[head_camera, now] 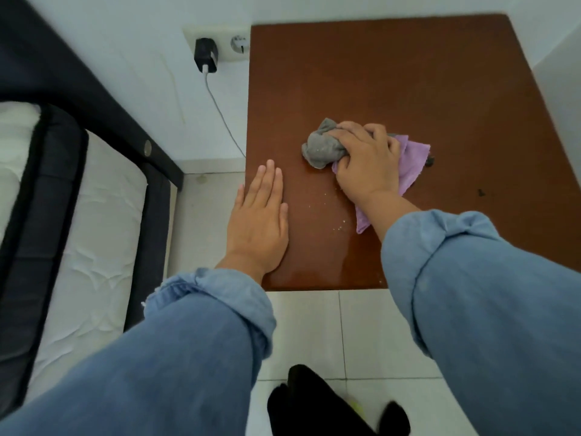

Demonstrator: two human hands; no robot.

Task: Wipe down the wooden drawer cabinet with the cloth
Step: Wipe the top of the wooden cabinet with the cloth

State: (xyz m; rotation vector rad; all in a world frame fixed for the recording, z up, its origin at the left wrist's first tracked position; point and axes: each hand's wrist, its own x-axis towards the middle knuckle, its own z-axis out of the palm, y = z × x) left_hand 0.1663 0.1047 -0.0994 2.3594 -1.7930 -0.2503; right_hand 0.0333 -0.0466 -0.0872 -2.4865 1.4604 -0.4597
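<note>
Right hand [366,162] curls over one bunched cloth [323,149], grey and purple, near the middle of the wooden cabinet top [408,83]; left hand [259,221] lies flat, fingers straight and together, at the top's left front edge, holding nothing.

Surroundings: one wall socket plate [217,42] left of the cabinet, one black charger [206,55] plugged in, its white cable [220,111] running down behind the cabinet side. One bed [78,215] with dark frame at far left. Pale crumbs [338,225] between the two hands. Both sleeves [471,278] blue, rolled at the wrist. White tiled floor [361,335] below.
</note>
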